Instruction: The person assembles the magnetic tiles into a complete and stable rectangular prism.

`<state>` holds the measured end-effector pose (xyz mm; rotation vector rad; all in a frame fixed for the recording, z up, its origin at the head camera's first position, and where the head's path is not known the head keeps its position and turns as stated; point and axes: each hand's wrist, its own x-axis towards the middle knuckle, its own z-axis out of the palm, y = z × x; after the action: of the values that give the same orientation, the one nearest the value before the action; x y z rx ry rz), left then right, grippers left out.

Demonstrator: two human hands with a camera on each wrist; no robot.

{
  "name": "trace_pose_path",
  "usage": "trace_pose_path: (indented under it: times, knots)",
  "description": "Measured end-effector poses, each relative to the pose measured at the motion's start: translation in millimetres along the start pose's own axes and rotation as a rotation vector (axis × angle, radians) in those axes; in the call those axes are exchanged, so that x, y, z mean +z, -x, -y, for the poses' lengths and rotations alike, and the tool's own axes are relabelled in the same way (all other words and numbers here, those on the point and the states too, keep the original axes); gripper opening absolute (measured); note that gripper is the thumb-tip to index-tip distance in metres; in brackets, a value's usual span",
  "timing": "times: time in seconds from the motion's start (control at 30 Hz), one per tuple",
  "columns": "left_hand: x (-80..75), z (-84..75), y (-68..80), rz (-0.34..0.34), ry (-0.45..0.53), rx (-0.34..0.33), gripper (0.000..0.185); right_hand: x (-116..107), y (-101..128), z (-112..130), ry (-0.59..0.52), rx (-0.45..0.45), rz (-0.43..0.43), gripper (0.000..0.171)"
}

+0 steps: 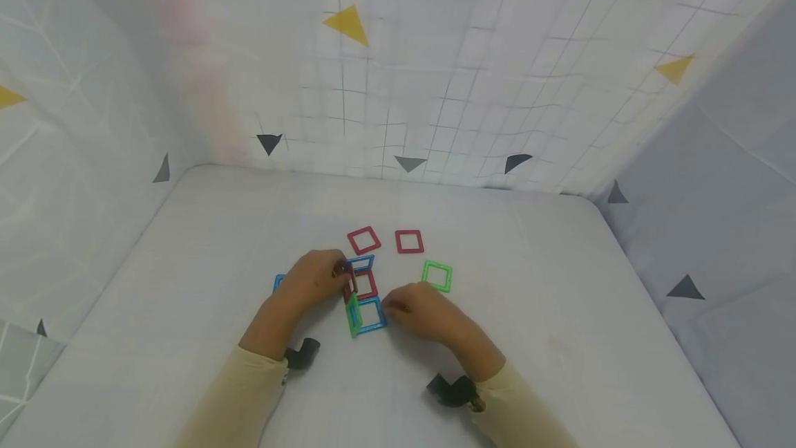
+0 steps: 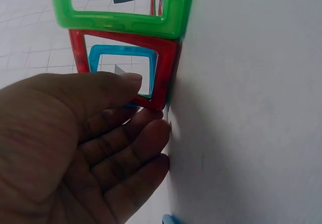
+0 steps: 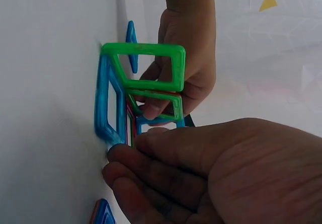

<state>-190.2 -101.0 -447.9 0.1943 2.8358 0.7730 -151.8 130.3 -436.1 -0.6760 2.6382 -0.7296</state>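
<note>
Square magnetic tiles form a small joined structure in the head view. A blue tile and a red tile lie flat. Along their left side stand an upright green tile and an upright red tile; a blue tile stands across the far end. My left hand pinches the upright red tile, its thumb across the opening. My right hand holds the near blue tile by its right edge, index fingertip at a corner.
Two loose red tiles, one just beyond the structure and another to its right, lie flat. A green tile lies beyond my right hand. A blue tile is partly hidden behind my left hand. Fabric walls surround the table.
</note>
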Motion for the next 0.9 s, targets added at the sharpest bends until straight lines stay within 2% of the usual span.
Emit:
trace_pose_path:
  times: [0.37, 0.7, 0.9]
  knots:
    - [-0.3, -0.2, 1.5, -0.001, 0.009, 0.015, 0.033, -13, 0, -15, 0.100, 0.193, -0.058, 0.019]
    - [0.4, 1.3, 1.0, 0.012, 0.017, -0.004, 0.034, -15, 0, -25, 0.138, 0.246, -0.078, 0.024]
    - [-0.7, 0.9, 0.8, 0.024, 0.024, -0.012, 0.033, -16, 0, -29, 0.155, 0.336, -0.087, 0.029]
